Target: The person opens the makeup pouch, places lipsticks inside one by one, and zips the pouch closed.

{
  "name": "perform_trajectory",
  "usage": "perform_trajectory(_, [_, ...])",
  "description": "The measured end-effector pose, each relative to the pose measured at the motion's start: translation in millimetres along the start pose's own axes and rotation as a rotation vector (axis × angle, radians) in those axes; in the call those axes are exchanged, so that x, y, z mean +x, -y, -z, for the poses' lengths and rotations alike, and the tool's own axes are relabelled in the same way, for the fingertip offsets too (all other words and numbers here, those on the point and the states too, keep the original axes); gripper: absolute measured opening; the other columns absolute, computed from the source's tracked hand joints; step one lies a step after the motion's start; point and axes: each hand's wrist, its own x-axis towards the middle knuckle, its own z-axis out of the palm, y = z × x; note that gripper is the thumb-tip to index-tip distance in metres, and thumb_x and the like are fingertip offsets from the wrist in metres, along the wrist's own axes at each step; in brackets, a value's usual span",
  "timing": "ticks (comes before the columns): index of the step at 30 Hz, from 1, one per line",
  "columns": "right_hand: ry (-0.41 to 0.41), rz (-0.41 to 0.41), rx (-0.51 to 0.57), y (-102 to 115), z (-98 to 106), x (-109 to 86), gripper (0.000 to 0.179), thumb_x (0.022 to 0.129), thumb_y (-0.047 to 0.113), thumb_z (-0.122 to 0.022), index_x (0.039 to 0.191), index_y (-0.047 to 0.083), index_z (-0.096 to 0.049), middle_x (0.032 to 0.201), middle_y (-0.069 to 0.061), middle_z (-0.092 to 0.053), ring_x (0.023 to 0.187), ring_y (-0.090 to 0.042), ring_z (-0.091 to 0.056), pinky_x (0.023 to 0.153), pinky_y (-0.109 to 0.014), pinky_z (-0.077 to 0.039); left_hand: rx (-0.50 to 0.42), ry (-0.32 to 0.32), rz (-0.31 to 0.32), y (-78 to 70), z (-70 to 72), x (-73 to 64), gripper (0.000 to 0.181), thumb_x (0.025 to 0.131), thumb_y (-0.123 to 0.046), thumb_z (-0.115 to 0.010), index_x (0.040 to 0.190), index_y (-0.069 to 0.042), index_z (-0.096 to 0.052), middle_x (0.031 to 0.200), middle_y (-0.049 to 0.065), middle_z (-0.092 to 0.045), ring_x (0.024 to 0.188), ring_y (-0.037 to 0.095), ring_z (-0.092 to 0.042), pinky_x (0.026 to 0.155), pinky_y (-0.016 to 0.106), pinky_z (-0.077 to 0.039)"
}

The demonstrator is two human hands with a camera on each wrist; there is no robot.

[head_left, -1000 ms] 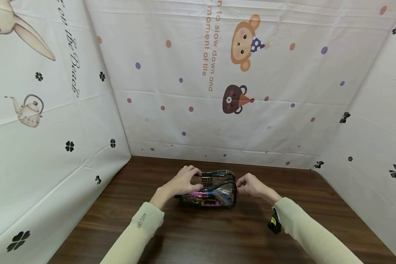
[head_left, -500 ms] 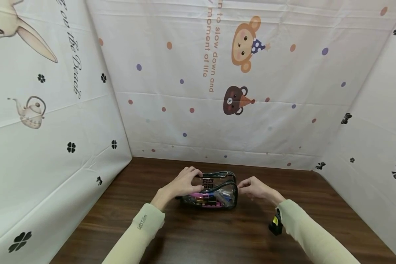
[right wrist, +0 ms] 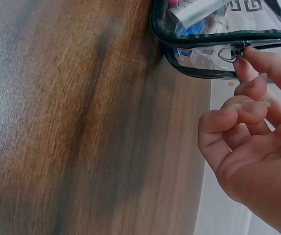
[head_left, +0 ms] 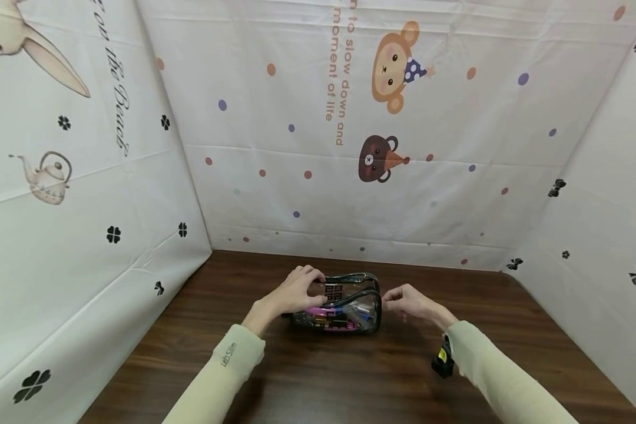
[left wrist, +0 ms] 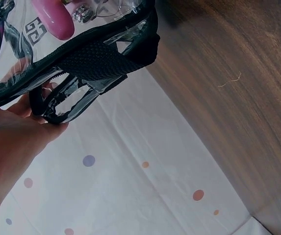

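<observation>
A clear pouch (head_left: 357,321) with black edging stands on the table, pink, blue and silver things showing through its side. My left hand (head_left: 290,294) grips its top near the left end, fingers over the far side and thumb on the near side. In the left wrist view, part of the left hand (left wrist: 20,132) shows behind the pouch's black strap (left wrist: 93,61). At the pouch's right end is my right hand (head_left: 410,303). The right wrist view has its thumb and a finger pinching the small metal zipper pull (right wrist: 237,52), the other fingers curled below.
The brown wooden table (head_left: 328,377) runs back to a white printed cloth (head_left: 275,194), with more such cloth at left and right. A black and yellow device (head_left: 443,359) sits at my right wrist. Inside the pouch lie a pink rounded object (left wrist: 56,19) and a silver tube (right wrist: 199,12).
My right hand has turned a little and shifted slightly right, still at the pouch's right end. The left hand and the pouch stay nearly in place.
</observation>
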Motion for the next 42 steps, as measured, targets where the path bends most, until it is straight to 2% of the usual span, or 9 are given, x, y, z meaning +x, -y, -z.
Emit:
perform_trajectory(7, [0.095, -0.036, 0.094, -6.2, 0.9, -1.8, 0.030, 0.097, 0.015, -0.054, 0.116, -0.007, -0.064, 0.055, 0.003, -0.043, 0.049, -0.010, -0.038, 0.054, -0.032, -0.045, -0.005, 0.004, -0.007, -0.7, -0.4, -0.8, 0.042, 0.089, -0.038, -0.063, 0.122, -0.012, -0.057, 0.131, 0.007, -0.052, 0.120, 0.028, -0.045, 0.104, 0.051, -0.034])
perform_trajectory(13, [0.100, -0.043, 0.153, -10.1, 1.5, 2.6, 0.028, 0.099, 0.017, -0.051, 0.113, -0.004, -0.063, 0.056, 0.004, -0.039, 0.051, -0.012, -0.039, 0.058, -0.034, -0.046, 0.003, 0.000, -0.001, 0.2, 0.2, 0.8, 0.042, 0.089, -0.039, -0.063, 0.122, -0.014, -0.057, 0.131, 0.007, -0.051, 0.121, 0.028, -0.044, 0.104, 0.049, -0.035])
perform_trajectory(14, [0.098, -0.051, 0.165, -9.7, 1.4, 3.9, 0.027, 0.100, 0.016, -0.049, 0.111, -0.004, -0.062, 0.057, 0.004, -0.038, 0.051, -0.012, -0.038, 0.058, -0.033, -0.045, 0.003, 0.000, -0.001, 0.3, 0.4, 0.9, 0.042, 0.089, -0.039, -0.063, 0.122, -0.014, -0.057, 0.131, 0.007, -0.051, 0.121, 0.028, -0.044, 0.104, 0.049, -0.035])
perform_trajectory(18, [0.085, -0.094, 0.212, -2.3, -0.8, 7.5, 0.022, 0.099, 0.014, -0.041, 0.090, 0.000, -0.056, 0.061, 0.002, -0.036, 0.051, -0.012, -0.033, 0.057, -0.030, -0.042, 0.003, 0.001, -0.002, 0.8, 0.6, 1.0, 0.042, 0.089, -0.039, -0.062, 0.122, -0.015, -0.056, 0.131, 0.006, -0.051, 0.121, 0.027, -0.044, 0.104, 0.049, -0.035])
perform_trajectory(21, [0.072, -0.113, 0.210, 3.5, -3.6, 7.8, 0.025, 0.098, 0.013, -0.039, 0.075, 0.005, -0.046, 0.064, 0.001, -0.035, 0.051, -0.012, -0.030, 0.056, -0.029, -0.040, -0.001, 0.004, -0.012, 1.1, 0.9, 0.4, 0.042, 0.089, -0.038, -0.062, 0.125, -0.017, -0.055, 0.132, 0.006, -0.051, 0.122, 0.027, -0.044, 0.104, 0.050, -0.035])
perform_trajectory(28, [0.041, -0.105, 0.131, 8.5, -5.6, 7.0, 0.026, 0.096, 0.011, -0.039, 0.073, 0.003, -0.043, 0.062, 0.001, -0.037, 0.047, -0.010, -0.031, 0.054, -0.029, -0.042, 0.004, 0.009, -0.043, 1.9, 2.1, -1.5, 0.046, 0.092, -0.034, -0.061, 0.136, -0.027, -0.050, 0.133, 0.008, -0.050, 0.123, 0.029, -0.043, 0.104, 0.053, -0.034])
perform_trajectory(34, [0.032, -0.038, 0.036, 10.1, -3.2, 6.0, 0.027, 0.098, 0.012, -0.041, 0.074, 0.005, -0.049, 0.059, 0.003, -0.039, 0.044, -0.007, -0.031, 0.053, -0.030, -0.046, 0.027, 0.007, -0.063, 2.2, 1.0, -1.6, 0.052, 0.093, -0.034, -0.059, 0.143, -0.029, -0.045, 0.133, 0.008, -0.051, 0.120, 0.028, -0.044, 0.102, 0.052, -0.036])
perform_trajectory(38, [0.026, -0.046, 0.039, 15.0, -2.3, 5.4, 0.028, 0.098, 0.012, -0.041, 0.075, 0.000, -0.050, 0.057, 0.004, -0.040, 0.043, -0.006, -0.032, 0.053, -0.030, -0.047, 0.041, 0.013, -0.055, 2.1, 1.0, -1.2, 0.051, 0.093, -0.035, -0.059, 0.142, -0.030, -0.047, 0.133, 0.009, -0.051, 0.121, 0.028, -0.044, 0.102, 0.052, -0.036])
perform_trajectory(42, [-0.031, -0.061, 0.047, 25.2, 0.8, 5.2, 0.027, 0.098, 0.013, -0.042, 0.091, -0.006, -0.059, 0.057, 0.004, -0.040, 0.046, -0.009, -0.035, 0.053, -0.031, -0.047, 0.040, 0.012, -0.047, 1.9, 2.5, -0.8, 0.047, 0.093, -0.034, -0.059, 0.139, -0.030, -0.051, 0.132, 0.008, -0.052, 0.120, 0.027, -0.045, 0.100, 0.051, -0.037])
